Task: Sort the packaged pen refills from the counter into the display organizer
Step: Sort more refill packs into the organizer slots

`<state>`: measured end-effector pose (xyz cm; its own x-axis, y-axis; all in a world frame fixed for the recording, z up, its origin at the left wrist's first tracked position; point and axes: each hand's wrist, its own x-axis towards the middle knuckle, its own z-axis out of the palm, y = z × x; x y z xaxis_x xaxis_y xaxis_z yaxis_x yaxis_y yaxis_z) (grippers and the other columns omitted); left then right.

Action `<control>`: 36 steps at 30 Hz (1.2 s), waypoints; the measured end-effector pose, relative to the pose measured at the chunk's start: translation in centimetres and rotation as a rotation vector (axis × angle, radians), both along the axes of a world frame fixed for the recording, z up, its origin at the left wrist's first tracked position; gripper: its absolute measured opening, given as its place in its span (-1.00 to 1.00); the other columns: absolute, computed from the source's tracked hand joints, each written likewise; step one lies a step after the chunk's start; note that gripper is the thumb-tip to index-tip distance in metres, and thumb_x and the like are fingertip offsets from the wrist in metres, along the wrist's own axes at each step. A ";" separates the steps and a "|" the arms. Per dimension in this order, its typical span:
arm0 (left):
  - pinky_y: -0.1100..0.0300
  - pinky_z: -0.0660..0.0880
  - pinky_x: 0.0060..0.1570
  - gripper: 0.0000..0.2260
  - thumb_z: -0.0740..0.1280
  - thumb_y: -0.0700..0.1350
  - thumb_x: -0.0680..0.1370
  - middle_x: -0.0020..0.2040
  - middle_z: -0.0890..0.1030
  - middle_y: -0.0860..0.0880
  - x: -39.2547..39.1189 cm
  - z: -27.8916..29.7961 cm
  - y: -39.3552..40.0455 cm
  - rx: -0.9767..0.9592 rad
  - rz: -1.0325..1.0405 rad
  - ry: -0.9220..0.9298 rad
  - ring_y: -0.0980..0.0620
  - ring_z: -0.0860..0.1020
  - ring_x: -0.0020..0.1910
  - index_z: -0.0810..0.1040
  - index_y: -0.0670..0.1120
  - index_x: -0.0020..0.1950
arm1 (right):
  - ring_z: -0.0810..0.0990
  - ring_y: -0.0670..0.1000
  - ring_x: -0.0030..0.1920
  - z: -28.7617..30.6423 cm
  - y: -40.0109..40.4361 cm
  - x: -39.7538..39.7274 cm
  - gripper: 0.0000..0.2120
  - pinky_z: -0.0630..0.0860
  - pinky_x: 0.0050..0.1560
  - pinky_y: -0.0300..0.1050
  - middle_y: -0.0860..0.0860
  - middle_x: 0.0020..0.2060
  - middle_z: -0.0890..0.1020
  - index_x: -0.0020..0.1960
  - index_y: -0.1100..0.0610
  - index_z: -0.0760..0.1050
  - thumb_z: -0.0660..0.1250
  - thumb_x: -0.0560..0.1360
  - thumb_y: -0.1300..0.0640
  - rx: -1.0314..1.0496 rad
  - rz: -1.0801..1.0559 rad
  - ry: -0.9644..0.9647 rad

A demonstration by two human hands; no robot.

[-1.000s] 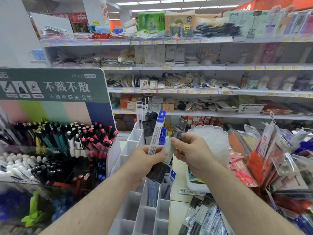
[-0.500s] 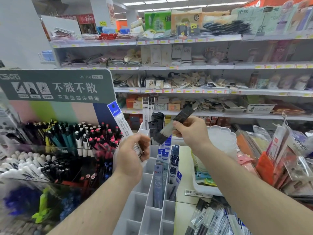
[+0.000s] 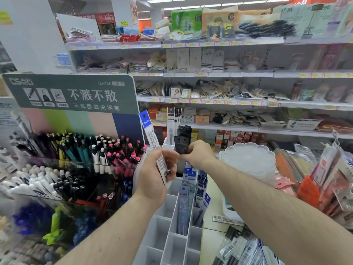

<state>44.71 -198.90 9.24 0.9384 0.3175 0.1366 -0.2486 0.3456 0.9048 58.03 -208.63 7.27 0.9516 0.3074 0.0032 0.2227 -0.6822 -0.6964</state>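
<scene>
My left hand [image 3: 158, 173] grips a white refill pack with a blue top [image 3: 150, 140], held upright and leaning left above the white display organizer [image 3: 166, 207]. My right hand [image 3: 198, 154] pinches a black refill pack [image 3: 182, 144] at the organizer's far compartments, among other black packs standing there. Blue and grey refill packs [image 3: 184, 203] stand in the organizer's middle compartments. More packaged refills [image 3: 246, 249] lie on the counter at the lower right.
A pen display [image 3: 76, 165] with a green sign stands to the left of the organizer. A white scalloped tray [image 3: 250, 159] sits to the right, beside hanging packaged goods [image 3: 328, 175]. Store shelves [image 3: 229, 102] fill the background.
My right hand has lowered the black pack from a tilted hold in the air down to the far compartments. My left hand stays up with the white pack, now closer to the right hand.
</scene>
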 end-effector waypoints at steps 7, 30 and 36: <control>0.19 0.28 -0.33 -0.72 0.05 -0.21 0.62 -0.38 0.47 -0.01 0.2 0.5 -0.2 -0.023 0.048 0.130 0.04 0.35 -0.38 0.46 -0.11 -0.21 | 0.60 0.00 -0.12 1.8 -1.2 0.2 -0.81 0.51 -0.20 -0.14 -0.02 -0.15 0.64 -0.04 0.11 0.63 0.51 0.44 0.02 -0.067 0.019 0.047; 0.13 0.50 -0.08 -0.86 0.17 -0.27 0.63 -0.17 0.53 -0.07 0.6 0.3 -0.8 0.162 0.115 0.157 -0.02 0.51 -0.15 0.51 -0.14 -0.03 | 0.45 -0.16 -0.48 3.2 -9.2 -3.3 -0.81 0.41 -0.44 -0.31 0.00 -0.36 0.61 -0.20 0.11 0.61 0.35 0.56 0.29 0.665 -0.158 -0.093; 0.18 0.46 -0.14 -0.83 0.19 -0.31 0.61 -0.21 0.52 -0.08 0.6 0.1 -1.0 0.236 0.092 0.153 0.01 0.49 -0.19 0.51 -0.13 -0.10 | 0.56 -0.05 -0.27 -2.0 -6.5 -2.2 -0.86 0.60 -0.10 0.03 -0.06 -0.24 0.68 -0.15 0.02 0.65 0.39 0.56 0.18 0.433 -0.132 -0.041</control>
